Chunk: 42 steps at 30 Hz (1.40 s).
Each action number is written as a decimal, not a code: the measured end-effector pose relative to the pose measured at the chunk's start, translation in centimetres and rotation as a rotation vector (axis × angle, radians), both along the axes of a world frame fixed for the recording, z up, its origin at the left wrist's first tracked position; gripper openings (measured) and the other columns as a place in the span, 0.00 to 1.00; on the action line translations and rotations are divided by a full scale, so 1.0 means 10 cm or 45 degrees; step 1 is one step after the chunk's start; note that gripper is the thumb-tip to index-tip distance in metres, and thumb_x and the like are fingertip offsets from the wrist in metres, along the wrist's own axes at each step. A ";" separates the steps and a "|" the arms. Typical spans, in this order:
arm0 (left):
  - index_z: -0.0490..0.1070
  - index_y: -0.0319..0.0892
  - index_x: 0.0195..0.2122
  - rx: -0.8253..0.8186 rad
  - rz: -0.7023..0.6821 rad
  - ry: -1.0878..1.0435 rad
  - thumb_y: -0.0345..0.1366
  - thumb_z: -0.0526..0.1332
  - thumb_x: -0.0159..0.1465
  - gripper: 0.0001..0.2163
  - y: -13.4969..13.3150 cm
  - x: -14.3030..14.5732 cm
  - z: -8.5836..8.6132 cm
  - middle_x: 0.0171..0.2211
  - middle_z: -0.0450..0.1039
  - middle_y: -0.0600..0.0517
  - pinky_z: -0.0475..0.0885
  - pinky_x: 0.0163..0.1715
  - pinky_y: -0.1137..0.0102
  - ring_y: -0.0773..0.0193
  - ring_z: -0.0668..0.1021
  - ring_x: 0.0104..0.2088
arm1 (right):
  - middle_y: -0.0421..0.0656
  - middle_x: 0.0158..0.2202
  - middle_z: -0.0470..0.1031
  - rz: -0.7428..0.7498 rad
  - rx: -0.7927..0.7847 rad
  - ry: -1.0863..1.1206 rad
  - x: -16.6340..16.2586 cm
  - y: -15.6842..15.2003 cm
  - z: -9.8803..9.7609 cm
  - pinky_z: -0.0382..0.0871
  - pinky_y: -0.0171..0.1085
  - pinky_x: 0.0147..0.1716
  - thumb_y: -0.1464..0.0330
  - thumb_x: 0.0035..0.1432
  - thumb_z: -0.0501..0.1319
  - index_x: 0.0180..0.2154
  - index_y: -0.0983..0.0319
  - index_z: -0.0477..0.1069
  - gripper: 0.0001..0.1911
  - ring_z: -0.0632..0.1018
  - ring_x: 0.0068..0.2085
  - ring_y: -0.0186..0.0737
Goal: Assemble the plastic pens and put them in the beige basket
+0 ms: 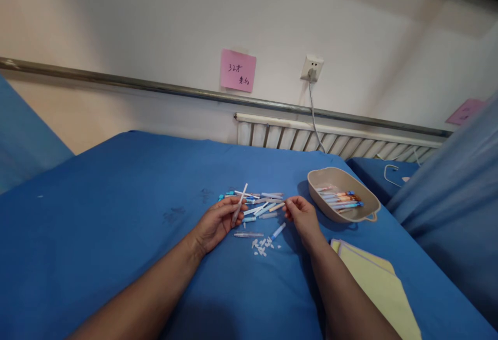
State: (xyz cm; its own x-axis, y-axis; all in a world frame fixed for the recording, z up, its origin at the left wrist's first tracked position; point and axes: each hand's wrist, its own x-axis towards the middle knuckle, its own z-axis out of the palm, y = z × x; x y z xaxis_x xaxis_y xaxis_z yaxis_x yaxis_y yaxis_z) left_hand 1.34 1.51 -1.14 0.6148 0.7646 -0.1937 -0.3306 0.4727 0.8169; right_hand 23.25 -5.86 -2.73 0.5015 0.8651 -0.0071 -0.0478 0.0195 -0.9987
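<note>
My left hand [218, 223] is closed round a thin white pen barrel [240, 202] that sticks up and away from the fingers. My right hand [302, 216] is pinched at the right end of a loose pile of pens and pen parts [261, 202] on the blue table cover; what its fingertips hold is too small to name. A clear barrel [248, 234], a blue-tipped pen [277, 231] and several tiny white bits [261, 247] lie between my wrists.
A beige oval tray [370, 210] with several assembled pens [341, 199] stands to the right. A yellow folded sheet [379, 288] lies near my right forearm. Radiator, wall socket and pink note are behind the blue table cover [116, 215].
</note>
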 end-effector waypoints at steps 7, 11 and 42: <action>0.71 0.37 0.39 0.015 -0.011 -0.010 0.27 0.62 0.57 0.08 0.00 0.00 0.00 0.32 0.73 0.49 0.70 0.26 0.77 0.70 0.74 0.26 | 0.43 0.29 0.76 -0.045 -0.021 -0.102 0.02 0.02 -0.04 0.62 0.34 0.27 0.57 0.43 0.63 0.29 0.62 0.71 0.15 0.73 0.29 0.39; 0.71 0.36 0.39 -0.009 0.001 -0.027 0.27 0.61 0.58 0.08 0.01 -0.01 0.01 0.32 0.73 0.49 0.71 0.26 0.76 0.70 0.74 0.26 | 0.44 0.29 0.76 -0.036 -0.031 -0.108 0.02 0.03 -0.06 0.63 0.35 0.27 0.56 0.43 0.63 0.30 0.62 0.72 0.16 0.73 0.29 0.39; 0.72 0.34 0.37 -0.187 0.142 -0.161 0.24 0.59 0.58 0.07 0.08 -0.10 0.08 0.27 0.75 0.49 0.73 0.24 0.77 0.69 0.76 0.23 | 0.43 0.46 0.75 0.601 0.263 -0.999 -0.46 -0.14 0.02 0.59 0.43 0.50 0.69 0.58 0.56 0.40 0.56 0.74 0.11 0.71 0.49 0.43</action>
